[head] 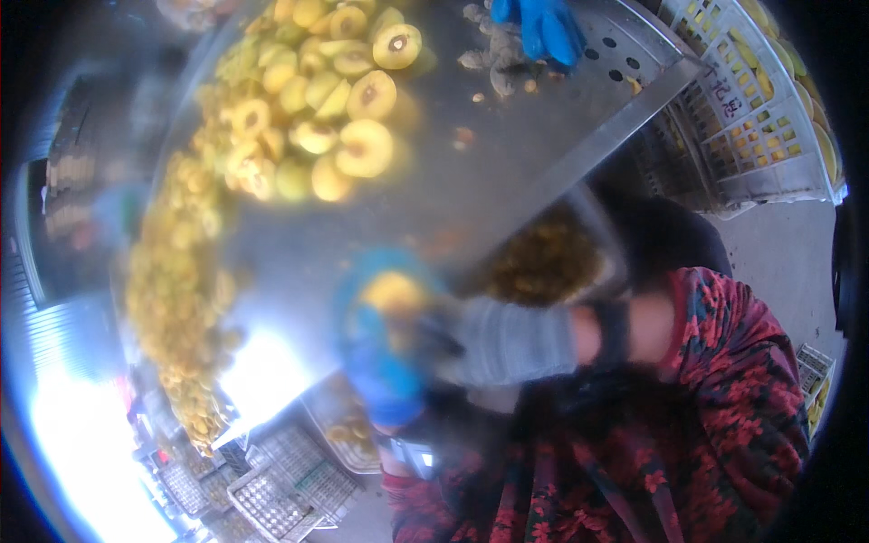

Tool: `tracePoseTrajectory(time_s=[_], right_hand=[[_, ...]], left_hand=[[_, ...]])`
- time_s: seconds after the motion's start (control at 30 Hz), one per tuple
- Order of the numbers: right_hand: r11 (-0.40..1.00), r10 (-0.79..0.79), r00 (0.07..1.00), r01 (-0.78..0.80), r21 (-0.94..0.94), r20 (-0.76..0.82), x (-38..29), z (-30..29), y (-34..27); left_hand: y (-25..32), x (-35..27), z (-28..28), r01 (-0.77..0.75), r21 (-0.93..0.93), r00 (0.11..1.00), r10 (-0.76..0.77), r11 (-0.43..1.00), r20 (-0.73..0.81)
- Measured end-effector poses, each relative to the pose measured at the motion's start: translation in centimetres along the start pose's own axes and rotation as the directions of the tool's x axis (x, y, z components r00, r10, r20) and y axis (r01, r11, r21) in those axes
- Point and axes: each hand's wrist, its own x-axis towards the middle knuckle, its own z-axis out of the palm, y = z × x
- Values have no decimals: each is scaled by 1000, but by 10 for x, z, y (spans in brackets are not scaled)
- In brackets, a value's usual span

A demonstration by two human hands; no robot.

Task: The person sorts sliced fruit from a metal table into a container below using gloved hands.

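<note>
My left hand (387, 353), in a blue glove, holds a yellow piece of fruit (394, 292) just above the near part of a metal worktable (448, 176). Close against it on the right is my right hand (489, 343) in a grey knit glove. Its darker fingertip area reaches the fruit, but blur hides the fingers and anything they may grip. A large heap of halved yellow fruit (366, 149) lies on the table ahead and to the left, some halves showing a brown centre. Small scraps (464, 138) dot the metal.
A blue glove (553, 30) and grey crumpled material (499, 58) are at the top edge, near drain holes (616, 75). White plastic crate (753, 129) with fruit stands right. Below the raised table edge (611, 129) sits a container of dark pieces (546, 261). Crates (271, 502) stand lower left.
</note>
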Motion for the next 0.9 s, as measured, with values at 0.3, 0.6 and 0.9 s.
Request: tracePoseTrajectory(time_s=[0.3,0.6,0.9], right_hand=[[13,389,730,-614,789,561,3,-10,-9],[-591,-4,622,-633,500,783,3,-20,-4],[-767,-212,666,-567,301,715,10,-33,4]], left_hand=[[9,6,-8,46,199,975,-88,979,206],[12,10,-23,166,239,926,-235,957,296],[8,4,-18,159,139,965,-183,978,189]])
